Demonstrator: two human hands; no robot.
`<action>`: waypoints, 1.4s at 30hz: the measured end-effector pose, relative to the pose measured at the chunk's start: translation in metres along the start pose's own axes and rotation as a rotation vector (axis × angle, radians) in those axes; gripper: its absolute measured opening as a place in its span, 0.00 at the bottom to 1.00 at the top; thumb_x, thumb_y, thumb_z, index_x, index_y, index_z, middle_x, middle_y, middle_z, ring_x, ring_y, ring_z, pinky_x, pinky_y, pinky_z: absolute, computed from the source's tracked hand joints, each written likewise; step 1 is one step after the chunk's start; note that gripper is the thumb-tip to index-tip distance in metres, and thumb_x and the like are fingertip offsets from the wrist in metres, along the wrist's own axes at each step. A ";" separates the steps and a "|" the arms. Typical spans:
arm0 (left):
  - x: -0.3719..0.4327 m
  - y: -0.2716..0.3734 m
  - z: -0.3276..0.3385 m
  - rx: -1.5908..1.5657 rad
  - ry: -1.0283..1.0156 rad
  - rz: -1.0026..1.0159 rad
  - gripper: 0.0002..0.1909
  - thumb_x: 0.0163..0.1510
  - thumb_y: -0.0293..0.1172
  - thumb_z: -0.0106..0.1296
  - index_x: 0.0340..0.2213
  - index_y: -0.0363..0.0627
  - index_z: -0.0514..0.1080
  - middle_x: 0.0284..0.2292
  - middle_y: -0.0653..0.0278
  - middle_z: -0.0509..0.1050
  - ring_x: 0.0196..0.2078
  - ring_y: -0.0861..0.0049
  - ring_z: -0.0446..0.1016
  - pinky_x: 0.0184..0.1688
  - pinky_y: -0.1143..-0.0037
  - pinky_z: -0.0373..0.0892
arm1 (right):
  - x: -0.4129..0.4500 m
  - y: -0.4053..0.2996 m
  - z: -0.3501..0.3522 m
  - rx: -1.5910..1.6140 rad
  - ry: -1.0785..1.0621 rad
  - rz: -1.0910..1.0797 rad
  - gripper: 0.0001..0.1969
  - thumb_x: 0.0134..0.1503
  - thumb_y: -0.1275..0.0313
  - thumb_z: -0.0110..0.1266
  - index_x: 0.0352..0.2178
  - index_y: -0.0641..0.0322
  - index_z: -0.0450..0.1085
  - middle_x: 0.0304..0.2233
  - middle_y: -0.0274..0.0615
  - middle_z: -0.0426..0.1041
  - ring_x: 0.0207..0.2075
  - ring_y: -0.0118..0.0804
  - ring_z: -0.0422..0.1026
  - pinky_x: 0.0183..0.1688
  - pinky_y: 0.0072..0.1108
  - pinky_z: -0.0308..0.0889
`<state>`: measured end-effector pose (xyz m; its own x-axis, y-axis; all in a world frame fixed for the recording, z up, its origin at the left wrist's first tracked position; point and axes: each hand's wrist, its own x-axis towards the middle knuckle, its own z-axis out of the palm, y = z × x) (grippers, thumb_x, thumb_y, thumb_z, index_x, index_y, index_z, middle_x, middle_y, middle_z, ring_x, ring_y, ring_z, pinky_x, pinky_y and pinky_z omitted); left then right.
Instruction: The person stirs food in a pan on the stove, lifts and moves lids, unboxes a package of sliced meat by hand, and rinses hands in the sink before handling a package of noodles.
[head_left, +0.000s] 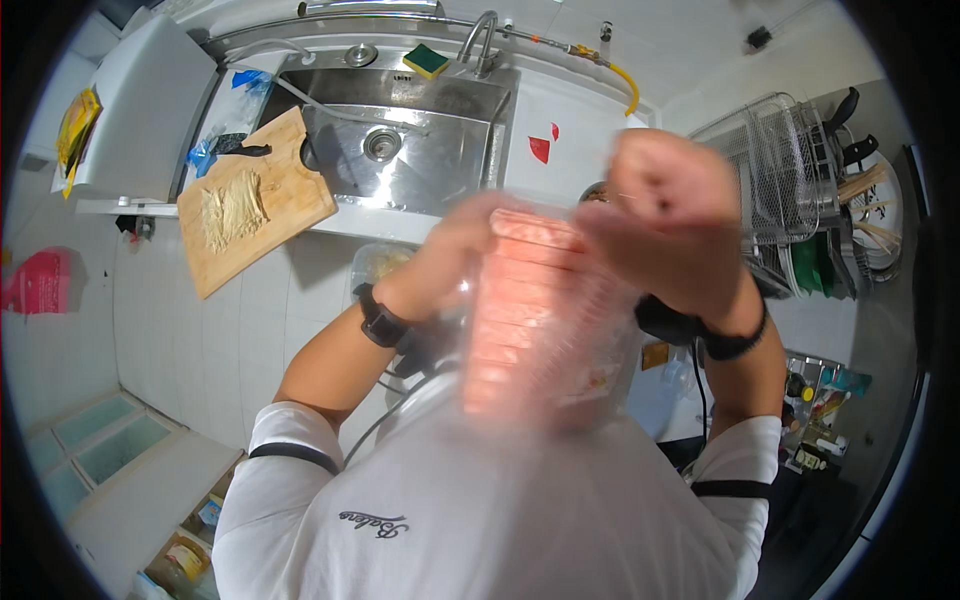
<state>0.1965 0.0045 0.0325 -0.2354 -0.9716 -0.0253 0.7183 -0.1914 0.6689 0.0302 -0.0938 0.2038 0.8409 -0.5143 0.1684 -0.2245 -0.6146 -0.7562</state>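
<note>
A clear plastic pack of pink-orange sticks (510, 315), possibly crab sticks, is held up close before my chest, blurred towards its lower end. My left hand (450, 251) grips its upper left side. At the upper right corner my right hand (667, 217) is curled with the thumb against the film; motion blurs it, and its fingertips are hidden. The sticks lie in a stacked row inside the wrapper.
A wooden cutting board (300, 202) with enoki mushrooms (234, 210) and a dark-handled knife (251, 150) juts over the counter edge beside the steel sink (420, 150). Red scraps (538, 149) lie on the white counter. A wire dish rack (780, 172) stands right; a plastic container (375, 262) sits below.
</note>
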 end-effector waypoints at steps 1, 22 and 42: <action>-0.002 -0.004 -0.005 -0.219 0.007 -0.035 0.24 0.48 0.27 0.44 0.49 0.36 0.64 0.48 0.56 0.70 0.52 0.71 0.67 0.57 0.72 0.62 | 0.001 0.001 -0.006 0.002 -0.001 -0.008 0.22 0.48 0.68 0.62 0.17 0.54 0.52 0.16 0.26 0.55 0.19 0.19 0.51 0.20 0.16 0.47; -0.039 0.022 0.003 -0.123 0.260 0.036 0.37 0.44 0.16 0.46 0.58 0.35 0.55 0.54 0.52 0.66 0.55 0.65 0.67 0.56 0.68 0.65 | -0.082 0.140 -0.054 1.679 0.264 -0.051 0.47 0.60 0.40 0.35 0.65 0.67 0.32 0.67 0.59 0.35 0.67 0.53 0.43 0.66 0.43 0.39; -0.028 0.007 -0.047 -0.039 0.348 0.092 0.37 0.52 0.35 0.53 0.59 0.36 0.54 0.55 0.55 0.65 0.55 0.70 0.66 0.55 0.71 0.64 | -0.087 0.172 0.080 1.045 0.508 0.511 0.20 0.61 0.77 0.47 0.55 0.65 0.60 0.48 0.36 0.67 0.49 0.25 0.65 0.52 0.20 0.62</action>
<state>0.2393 0.0240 0.0030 0.0635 -0.9730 -0.2221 0.7520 -0.0996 0.6516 -0.0425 -0.1068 0.0086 0.4387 -0.8656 -0.2413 0.2224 0.3648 -0.9041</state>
